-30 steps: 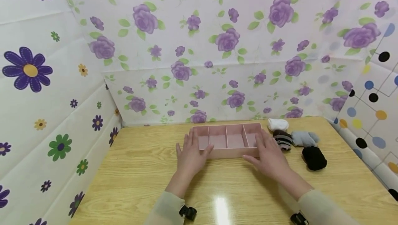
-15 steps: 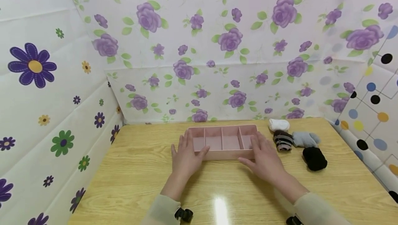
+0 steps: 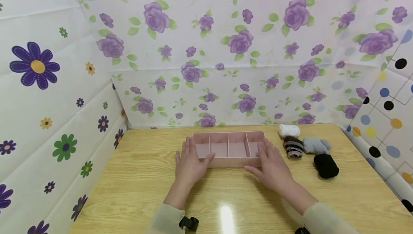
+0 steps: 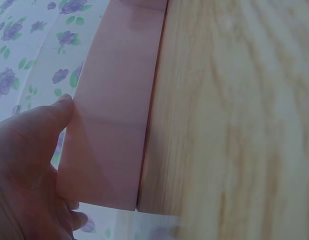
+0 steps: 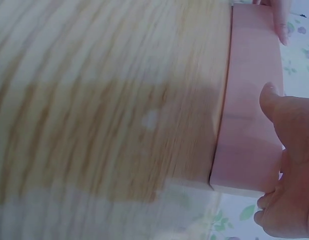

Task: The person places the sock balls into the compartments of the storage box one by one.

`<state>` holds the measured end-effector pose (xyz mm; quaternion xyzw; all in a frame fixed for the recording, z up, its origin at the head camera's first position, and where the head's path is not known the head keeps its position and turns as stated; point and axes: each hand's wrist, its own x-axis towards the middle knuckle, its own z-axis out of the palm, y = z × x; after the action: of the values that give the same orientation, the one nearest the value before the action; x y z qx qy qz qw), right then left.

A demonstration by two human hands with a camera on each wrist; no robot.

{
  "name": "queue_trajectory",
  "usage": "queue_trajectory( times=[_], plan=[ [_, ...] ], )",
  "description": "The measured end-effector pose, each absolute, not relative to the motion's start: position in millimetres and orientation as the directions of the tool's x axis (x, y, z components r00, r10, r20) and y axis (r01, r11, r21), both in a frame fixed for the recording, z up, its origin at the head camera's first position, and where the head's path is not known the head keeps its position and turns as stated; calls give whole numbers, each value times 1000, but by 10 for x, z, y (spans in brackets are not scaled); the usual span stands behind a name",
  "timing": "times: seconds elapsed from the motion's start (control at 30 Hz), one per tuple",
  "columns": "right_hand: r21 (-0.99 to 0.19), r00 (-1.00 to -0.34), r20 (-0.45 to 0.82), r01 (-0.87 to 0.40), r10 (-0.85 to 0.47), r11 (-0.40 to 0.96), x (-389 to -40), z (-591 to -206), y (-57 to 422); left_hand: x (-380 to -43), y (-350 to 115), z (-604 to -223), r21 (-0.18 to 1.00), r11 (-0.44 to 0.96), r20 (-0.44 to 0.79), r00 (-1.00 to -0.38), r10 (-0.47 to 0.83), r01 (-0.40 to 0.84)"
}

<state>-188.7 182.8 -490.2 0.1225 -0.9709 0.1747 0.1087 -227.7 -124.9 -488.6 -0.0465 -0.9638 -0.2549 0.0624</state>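
wooden table [image 3: 135, 180], flowered wall [image 3: 219, 97]; left hand [image 3: 188, 165] and right hand [image 3: 274, 167] grip a pink box [image 3: 230, 162]; only the head view shows bundled cloths [image 3: 316, 145].

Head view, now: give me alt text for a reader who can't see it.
A left hand and right hand touch opposite ends of a pink box on a wooden table; four cloth bundles lie to its right.

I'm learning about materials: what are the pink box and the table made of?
The pink box looks like matte plastic: smooth, thin, even walls. The table looks like glossy wood, or maybe wood-patterned covering: streaky grain and a bright glare.
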Motion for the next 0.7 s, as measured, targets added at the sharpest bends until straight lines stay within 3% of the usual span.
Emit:
queue_trajectory(
  times=[0.7],
  plan=[
    [-337,-933,262,-329,-248,882,-1909,-4866,1971,-2277,-1301,-4893,540,832,149,-987,56,128]
  ],
)
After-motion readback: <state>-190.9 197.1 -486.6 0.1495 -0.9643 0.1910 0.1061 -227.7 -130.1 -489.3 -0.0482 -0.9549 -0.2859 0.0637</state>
